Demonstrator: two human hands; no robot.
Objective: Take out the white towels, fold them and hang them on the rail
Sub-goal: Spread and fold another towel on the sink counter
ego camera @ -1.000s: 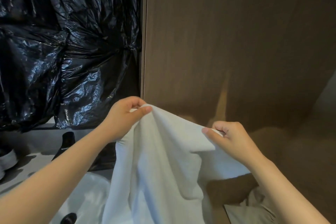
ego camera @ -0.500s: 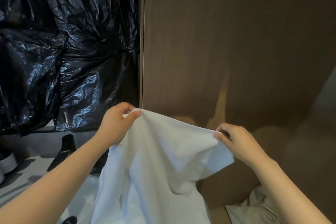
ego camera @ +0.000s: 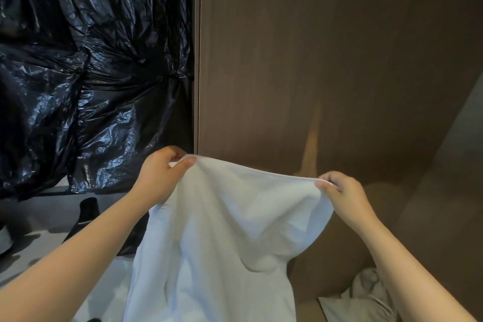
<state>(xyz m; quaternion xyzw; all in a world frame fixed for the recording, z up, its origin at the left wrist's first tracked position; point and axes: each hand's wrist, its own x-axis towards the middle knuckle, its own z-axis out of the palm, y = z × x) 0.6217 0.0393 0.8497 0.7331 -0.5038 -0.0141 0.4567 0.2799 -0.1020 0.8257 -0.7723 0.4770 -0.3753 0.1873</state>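
A brown wood-grain panel [ego camera: 326, 60] fills twelve to three o'clock. Crumpled black plastic bags [ego camera: 91, 73] gleam at ten o'clock, above a pale grey floor [ego camera: 39, 256] at eight.

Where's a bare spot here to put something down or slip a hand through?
Grey floor shows between the black bags and left hand, beside a black object; a brown patch between the white towel and beige cloth. The middle is crowded: the right hand also grips the towel.

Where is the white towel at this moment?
In the head view the white towel hangs in the lower centre, pinched at its top edge by the left hand and the right hand, before the brown panel.
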